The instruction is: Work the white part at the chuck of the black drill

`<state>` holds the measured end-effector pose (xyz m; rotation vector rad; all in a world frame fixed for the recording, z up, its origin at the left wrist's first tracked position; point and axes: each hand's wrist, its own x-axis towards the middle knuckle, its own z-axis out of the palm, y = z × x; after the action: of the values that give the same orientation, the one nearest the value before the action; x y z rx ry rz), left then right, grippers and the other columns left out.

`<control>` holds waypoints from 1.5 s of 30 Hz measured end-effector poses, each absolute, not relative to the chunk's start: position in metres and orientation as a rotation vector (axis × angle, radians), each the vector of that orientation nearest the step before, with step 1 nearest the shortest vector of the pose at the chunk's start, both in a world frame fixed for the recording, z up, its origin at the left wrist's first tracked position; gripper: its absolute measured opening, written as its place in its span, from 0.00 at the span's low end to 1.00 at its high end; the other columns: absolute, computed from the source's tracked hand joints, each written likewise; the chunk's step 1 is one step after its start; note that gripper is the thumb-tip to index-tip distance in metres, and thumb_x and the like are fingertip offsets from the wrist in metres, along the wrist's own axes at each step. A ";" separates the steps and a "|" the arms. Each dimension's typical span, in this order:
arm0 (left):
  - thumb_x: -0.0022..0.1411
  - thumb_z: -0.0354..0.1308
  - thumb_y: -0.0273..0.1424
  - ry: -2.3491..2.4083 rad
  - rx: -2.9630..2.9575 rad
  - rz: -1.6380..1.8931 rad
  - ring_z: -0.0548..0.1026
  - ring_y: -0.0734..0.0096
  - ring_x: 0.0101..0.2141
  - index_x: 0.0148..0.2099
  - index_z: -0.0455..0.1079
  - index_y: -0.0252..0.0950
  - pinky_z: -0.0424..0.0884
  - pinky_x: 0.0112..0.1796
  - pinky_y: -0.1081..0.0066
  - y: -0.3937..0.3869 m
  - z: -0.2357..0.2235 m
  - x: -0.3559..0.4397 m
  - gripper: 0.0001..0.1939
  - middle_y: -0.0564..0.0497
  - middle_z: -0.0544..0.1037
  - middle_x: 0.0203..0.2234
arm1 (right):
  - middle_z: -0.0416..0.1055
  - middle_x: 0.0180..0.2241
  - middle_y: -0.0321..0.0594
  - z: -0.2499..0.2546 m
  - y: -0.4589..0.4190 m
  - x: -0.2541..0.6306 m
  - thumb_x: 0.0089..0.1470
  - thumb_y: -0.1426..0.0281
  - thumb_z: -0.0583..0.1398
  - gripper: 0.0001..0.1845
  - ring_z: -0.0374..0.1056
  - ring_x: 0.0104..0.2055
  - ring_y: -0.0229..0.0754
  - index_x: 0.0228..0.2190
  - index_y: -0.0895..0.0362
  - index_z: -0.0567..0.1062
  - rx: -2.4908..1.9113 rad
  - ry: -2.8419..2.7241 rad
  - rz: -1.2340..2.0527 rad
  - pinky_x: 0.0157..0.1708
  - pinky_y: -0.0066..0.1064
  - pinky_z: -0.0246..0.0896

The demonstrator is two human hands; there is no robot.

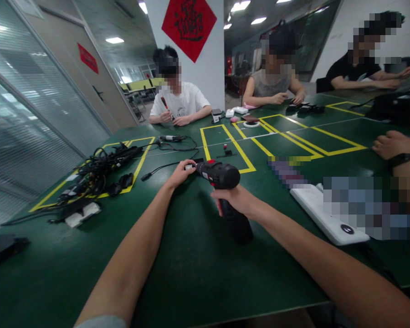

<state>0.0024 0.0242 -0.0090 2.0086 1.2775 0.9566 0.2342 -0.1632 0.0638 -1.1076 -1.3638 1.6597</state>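
Observation:
My right hand (234, 198) is wrapped round the grip of a black cordless drill (222, 174) with red accents. The drill is level and points left, its tip close to my left fingers. My left hand (181, 174) rests low on the table, its fingers closed on a small black box (198, 160) with a white label. Those fingers and the drill's nose partly hide the box, and I cannot make out whether the tip touches it. A black cable (160, 169) with a plug end lies just left of that hand.
Bundled black cables and adapters (104, 171) lie at the left on the green table (177, 273), which bears yellow tape outlines. A long white device (323, 216) lies at the right, near another person's hand (394, 148). Several people sit around; one holds a screwdriver (164, 103).

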 end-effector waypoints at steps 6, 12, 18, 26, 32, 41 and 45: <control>0.53 0.59 0.34 1.265 2.041 0.958 0.69 0.64 0.42 0.46 0.73 0.38 0.65 0.48 0.64 0.028 -0.012 0.001 0.17 0.50 0.73 0.39 | 0.68 0.17 0.37 0.061 -0.161 0.235 0.47 0.70 0.60 0.08 0.66 0.17 0.39 0.20 0.59 0.70 -1.099 -1.341 1.663 0.20 0.30 0.59; 0.54 0.59 0.35 1.262 2.052 0.945 0.69 0.62 0.45 0.47 0.73 0.40 0.63 0.51 0.62 0.033 -0.016 -0.002 0.17 0.50 0.73 0.42 | 0.68 0.17 0.37 0.064 -0.163 0.235 0.48 0.71 0.60 0.08 0.66 0.17 0.38 0.20 0.58 0.69 -1.130 -1.342 1.670 0.21 0.30 0.59; 0.54 0.59 0.35 1.271 2.052 0.944 0.69 0.62 0.45 0.47 0.73 0.39 0.63 0.52 0.61 0.030 -0.013 0.000 0.17 0.50 0.73 0.43 | 0.68 0.17 0.36 0.062 -0.163 0.235 0.47 0.71 0.60 0.07 0.66 0.17 0.38 0.20 0.58 0.69 -1.104 -1.349 1.656 0.21 0.30 0.60; 0.53 0.59 0.35 1.260 2.020 0.960 0.69 0.62 0.45 0.45 0.73 0.38 0.63 0.52 0.62 0.030 -0.012 0.001 0.16 0.50 0.73 0.42 | 0.67 0.16 0.36 0.064 -0.163 0.235 0.46 0.71 0.60 0.08 0.66 0.17 0.38 0.19 0.58 0.68 -1.108 -1.354 1.653 0.20 0.29 0.59; 0.53 0.59 0.35 1.241 2.023 0.960 0.69 0.62 0.46 0.46 0.73 0.38 0.62 0.52 0.62 0.031 -0.013 0.001 0.17 0.50 0.74 0.42 | 0.68 0.17 0.37 0.063 -0.162 0.235 0.46 0.71 0.60 0.07 0.66 0.17 0.38 0.20 0.59 0.69 -1.108 -1.342 1.653 0.20 0.29 0.59; 0.53 0.59 0.35 1.267 2.009 0.962 0.68 0.61 0.47 0.46 0.73 0.39 0.61 0.54 0.61 0.029 -0.012 0.001 0.16 0.50 0.73 0.44 | 0.68 0.18 0.36 0.063 -0.163 0.236 0.46 0.71 0.60 0.07 0.66 0.17 0.38 0.20 0.58 0.69 -1.102 -1.343 1.652 0.21 0.30 0.61; 0.53 0.60 0.35 1.294 2.003 0.959 0.69 0.62 0.44 0.46 0.73 0.39 0.63 0.52 0.61 0.028 -0.011 0.002 0.17 0.50 0.73 0.42 | 0.68 0.18 0.36 0.062 -0.163 0.236 0.47 0.70 0.60 0.07 0.66 0.17 0.38 0.20 0.58 0.69 -1.093 -1.343 1.655 0.21 0.30 0.60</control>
<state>0.0017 0.0277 -0.0113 2.0030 1.2942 0.9594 0.2360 -0.1629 0.0625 -1.0933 -1.3434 1.6553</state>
